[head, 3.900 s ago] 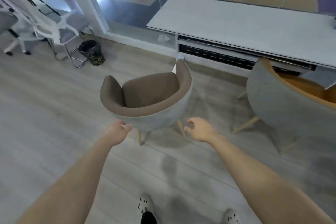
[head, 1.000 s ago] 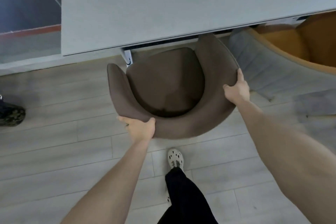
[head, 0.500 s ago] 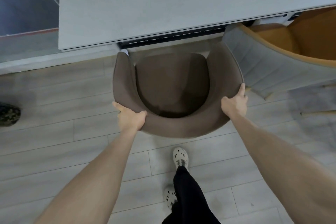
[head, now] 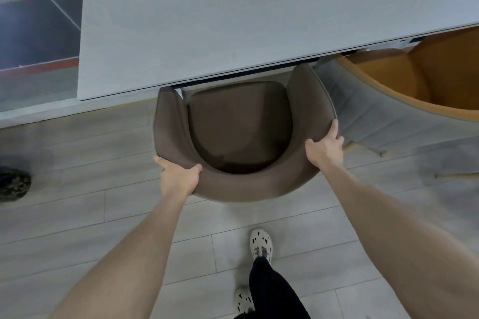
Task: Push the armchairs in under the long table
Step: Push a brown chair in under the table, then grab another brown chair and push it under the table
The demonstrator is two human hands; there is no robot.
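Observation:
A brown tub armchair [head: 241, 122] faces the long pale grey table [head: 259, 21], seen from above. The tips of its armrests reach just under the table's near edge, while the seat and curved back stay outside. My left hand [head: 178, 179] grips the back rim at its left side. My right hand [head: 325, 149] grips the rim at the right, by the armrest. A second armchair [head: 420, 90], grey outside and orange inside, stands close on the right, partly under the table, almost touching the brown one.
A dark patterned bin [head: 13, 185] sits at the far left on the wooden floor. A glass wall with a low sill [head: 39, 109] runs behind the table's left end. My feet in white clogs [head: 260, 245] stand just behind the chair.
Both hands took hold of the brown armchair, turned it to face the table and pushed it forward. Over the last second its armrest tips slid under the table edge.

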